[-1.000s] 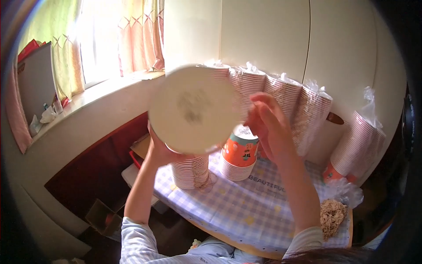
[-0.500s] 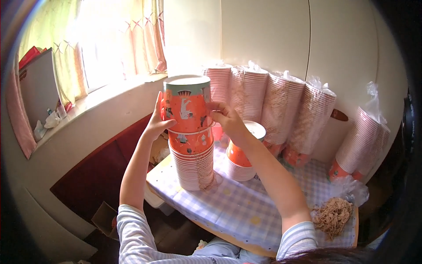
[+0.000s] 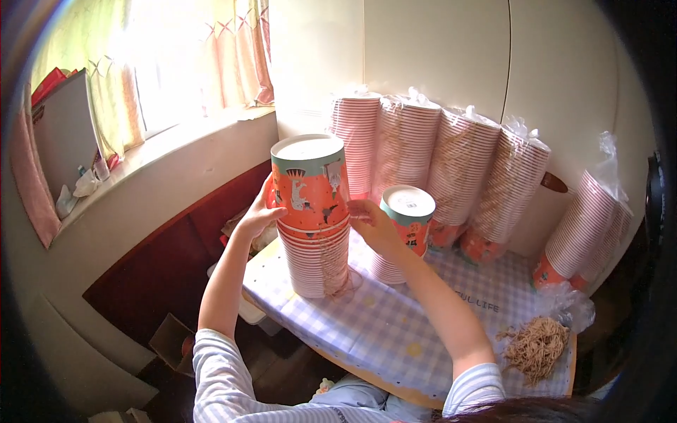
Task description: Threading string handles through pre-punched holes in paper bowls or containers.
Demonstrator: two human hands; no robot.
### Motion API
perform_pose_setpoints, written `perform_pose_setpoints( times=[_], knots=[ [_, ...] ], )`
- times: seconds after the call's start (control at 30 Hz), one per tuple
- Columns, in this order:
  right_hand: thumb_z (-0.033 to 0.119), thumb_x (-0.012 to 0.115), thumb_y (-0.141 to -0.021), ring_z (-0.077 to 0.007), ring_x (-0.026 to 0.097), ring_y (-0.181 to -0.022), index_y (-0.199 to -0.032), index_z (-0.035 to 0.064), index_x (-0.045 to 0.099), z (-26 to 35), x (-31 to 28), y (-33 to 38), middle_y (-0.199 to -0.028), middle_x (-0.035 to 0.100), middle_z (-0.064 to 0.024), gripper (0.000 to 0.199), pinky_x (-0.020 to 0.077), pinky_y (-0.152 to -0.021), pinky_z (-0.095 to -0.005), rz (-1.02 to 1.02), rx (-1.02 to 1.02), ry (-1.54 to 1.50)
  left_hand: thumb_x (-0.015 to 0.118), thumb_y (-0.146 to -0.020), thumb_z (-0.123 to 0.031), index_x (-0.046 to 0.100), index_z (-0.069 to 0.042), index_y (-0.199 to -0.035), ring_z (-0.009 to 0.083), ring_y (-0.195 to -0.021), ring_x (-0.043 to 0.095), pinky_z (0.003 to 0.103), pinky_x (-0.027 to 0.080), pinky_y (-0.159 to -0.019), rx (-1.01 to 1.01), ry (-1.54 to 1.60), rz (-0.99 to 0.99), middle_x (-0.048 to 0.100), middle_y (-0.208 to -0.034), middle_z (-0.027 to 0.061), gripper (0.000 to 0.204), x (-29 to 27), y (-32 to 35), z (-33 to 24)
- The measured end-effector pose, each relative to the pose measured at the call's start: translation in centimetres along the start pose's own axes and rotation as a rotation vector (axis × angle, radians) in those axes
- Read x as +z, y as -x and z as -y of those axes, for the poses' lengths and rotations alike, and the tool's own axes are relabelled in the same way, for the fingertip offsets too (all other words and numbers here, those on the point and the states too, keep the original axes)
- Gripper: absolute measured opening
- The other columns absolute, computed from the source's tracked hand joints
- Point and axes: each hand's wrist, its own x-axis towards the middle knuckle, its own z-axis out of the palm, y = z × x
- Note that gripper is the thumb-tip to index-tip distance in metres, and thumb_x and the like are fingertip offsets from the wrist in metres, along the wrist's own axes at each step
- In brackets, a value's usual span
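A tall stack of upturned paper tubs (image 3: 315, 264) stands at the table's left end, with strands of thin tan cord (image 3: 337, 264) hanging down its right front. Over its top sits an orange-and-green paper tub (image 3: 308, 185) with animal prints, its pale base facing up. My left hand (image 3: 261, 211) grips this tub's left side, thumb across the front. At its lower right side, my right hand (image 3: 374, 224) is closed with bent fingers against the tub; its fingertips are partly hidden. A shorter stack with a similar tub (image 3: 409, 211) on top stands just beyond my right hand.
Several bagged tub stacks (image 3: 403, 144) line the wall behind, with more bagged stacks (image 3: 575, 225) at the right. A heap of tan cord (image 3: 537, 347) and a clear plastic bag (image 3: 568, 307) lie on the checked tablecloth (image 3: 395, 331) near the right edge. A window sill (image 3: 190, 148) runs left.
Both hands have lowered the upper tub over the stack, covering the printed orange side of the tub beneath. The view has shifted slightly, and the shorter stack's top tub shows more fully.
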Motion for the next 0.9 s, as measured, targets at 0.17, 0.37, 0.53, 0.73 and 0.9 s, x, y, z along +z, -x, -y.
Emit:
perform_pose_setpoints(
  times=[0.17,0.37,0.53,0.73,0.9],
  knots=[
    [0.008,0.058,-0.079,-0.0153,0.051,-0.098,-0.111,0.0017,0.046,-3.1,1.0,0.7,-0.105,0.053,-0.0072,0.035,0.0434,-0.081,-0.0279,-0.019,-0.034,0.019,0.080,-0.056,-0.033,0.010,-0.009,-0.137,0.0231,-0.128,0.019,0.039,0.019,-0.104,0.007,0.016,-0.013,0.019,-0.139,0.0110,0.109,0.0,0.4,0.5],
    [0.010,0.062,-0.077,-0.0170,0.051,-0.097,-0.117,0.0018,0.038,-2.9,1.5,1.4,-0.108,0.049,-0.0089,0.048,0.0439,-0.081,-0.0292,-0.070,-0.050,0.053,0.078,-0.057,-0.036,0.008,-0.011,-0.137,0.0230,-0.129,0.016,0.039,0.017,-0.105,-0.022,-0.020,-0.070,0.016,-0.140,0.0098,0.110,-0.2,1.2,0.9],
    [0.015,0.067,-0.074,-0.0206,0.046,-0.105,-0.128,0.0023,0.022,-4.4,1.8,1.8,-0.117,0.045,-0.0128,0.071,0.0423,-0.085,-0.0327,-0.119,-0.003,0.058,0.081,-0.050,-0.043,-0.002,-0.016,-0.137,0.0238,-0.131,0.011,0.040,0.012,-0.106,0.084,-0.146,-0.006,0.011,-0.142,0.0111,0.123,0.3,2.7,1.7],
    [0.024,0.069,-0.072,-0.0254,0.038,-0.118,-0.132,0.0005,0.010,-5.5,2.8,1.4,-0.130,0.034,-0.0158,0.088,0.0361,-0.093,-0.0402,-0.061,0.068,-0.033,0.083,-0.048,-0.038,-0.009,-0.018,-0.136,0.0266,-0.131,0.010,0.043,0.012,-0.106,0.082,-0.298,0.056,0.007,-0.142,0.0157,0.129,-0.2,3.5,3.2],
    [0.027,0.069,-0.072,-0.0256,0.035,-0.120,-0.132,-0.0009,0.009,-5.6,2.9,1.3,-0.132,0.031,-0.0159,0.089,0.0323,-0.097,-0.0418,-0.077,0.076,-0.058,0.082,-0.052,-0.035,-0.005,-0.015,-0.137,0.0270,-0.127,0.022,0.042,0.019,-0.104,0.081,-0.276,-0.045,0.025,-0.136,0.0178,0.123,0.7,3.4,3.4]
  ],
)
